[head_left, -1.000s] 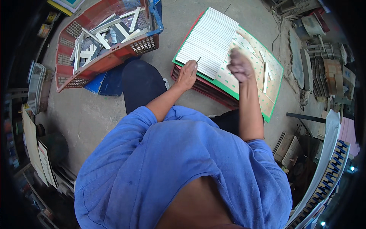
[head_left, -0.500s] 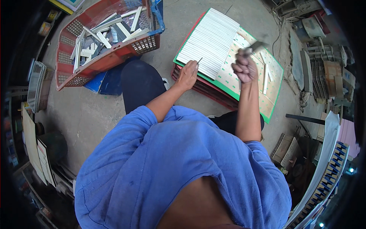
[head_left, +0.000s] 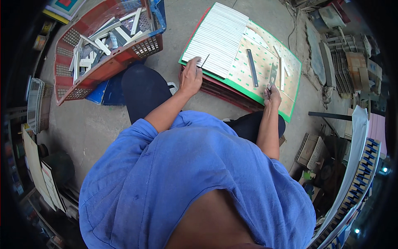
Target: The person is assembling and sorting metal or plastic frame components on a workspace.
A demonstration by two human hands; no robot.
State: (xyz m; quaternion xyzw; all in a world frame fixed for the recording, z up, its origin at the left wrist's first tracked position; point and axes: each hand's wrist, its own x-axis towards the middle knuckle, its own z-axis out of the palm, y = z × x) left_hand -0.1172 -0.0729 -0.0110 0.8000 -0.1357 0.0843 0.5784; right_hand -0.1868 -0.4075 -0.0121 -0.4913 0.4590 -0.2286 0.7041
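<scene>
My left hand [head_left: 191, 79] is at the near edge of a stack of thin white strips [head_left: 219, 39]. Its fingers are closed around the lower end of a thin dark stick [head_left: 206, 60], which slants over the strips. My right hand [head_left: 272, 97] grips a flat grey metal tool [head_left: 273, 74] pointing away from me; its exact kind is unclear. Both hands are over a green-edged board [head_left: 262, 45] with small green marks. On this board, a dark flat bar [head_left: 252, 67] lies left of the tool, and narrow white pieces [head_left: 282, 74] lie to its right.
Red crates [head_left: 215, 92] support the board. At the left, a red plastic basket [head_left: 108, 68] with a blue rim holds white and dark strips, above a blue container [head_left: 112, 89]. Stacked crates and scrap [head_left: 354, 70] line the right side. A dark bar [head_left: 329, 115] juts in from the right.
My right hand has come down toward the board's near edge with the metal tool. The dark flat bar now shows on the board. My left hand has shifted slightly left in view.
</scene>
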